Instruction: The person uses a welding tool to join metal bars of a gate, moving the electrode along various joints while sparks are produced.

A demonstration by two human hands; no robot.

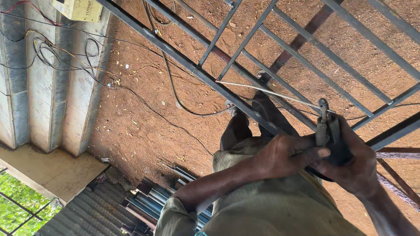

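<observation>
Both my hands grip a dark welding electrode holder [326,126] at the right. My left hand [284,155] wraps its handle from the left, and my right hand [356,168] closes around it from the right. A thin pale electrode rod [267,91] runs from the holder's jaws up and to the left. Its tip rests at a joint on a thick diagonal bar of the steel grille [175,52]. The grille's thinner bars cross the upper right. My trouser legs [238,131] and khaki shirt show beneath the bars.
Red dirt ground [140,113] lies under the grille, crossed by black cables [175,94]. A grey ribbed wall [48,87] with a yellow box [81,8] and loose wires stands at the left. Stacked steel tubes [148,201] and corrugated sheet [94,214] lie at the bottom.
</observation>
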